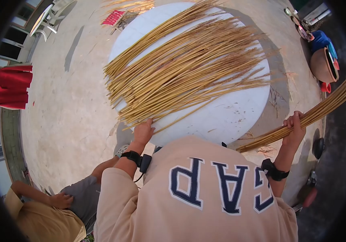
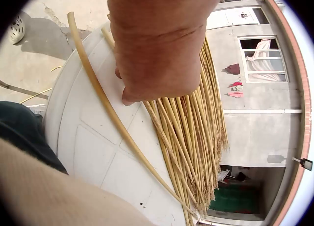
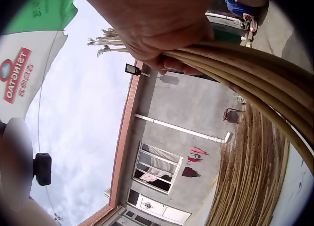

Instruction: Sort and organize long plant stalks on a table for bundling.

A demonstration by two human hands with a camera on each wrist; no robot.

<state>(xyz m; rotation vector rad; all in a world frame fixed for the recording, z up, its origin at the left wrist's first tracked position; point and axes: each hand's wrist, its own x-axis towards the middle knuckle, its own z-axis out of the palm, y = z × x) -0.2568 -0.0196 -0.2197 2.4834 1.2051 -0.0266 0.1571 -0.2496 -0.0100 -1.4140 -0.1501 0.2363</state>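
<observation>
Long dry straw-coloured stalks (image 1: 169,72) with feathery tips lie in rows across a round white table (image 1: 237,117). At the table's near edge, my left hand (image 1: 142,132) is over the butt ends of the nearest stalks. The left wrist view shows a stalk passing beneath this hand; its fingertips are mostly hidden, so I cannot tell whether they pinch it. A separate stalk (image 2: 105,101) lies beside the hand on bare tabletop. Off the table's right side, my right hand (image 1: 295,131) grips a bundle of stalks (image 1: 322,107), fingers curled round it, held slantwise.
Another person's arm and leg (image 1: 72,197) are close at the lower left. A red stool (image 1: 113,18) stands beyond the table, near more stalks on the ground. A red cloth-draped seat (image 1: 12,86) is at the far left, a clay pot (image 1: 322,66) at the right.
</observation>
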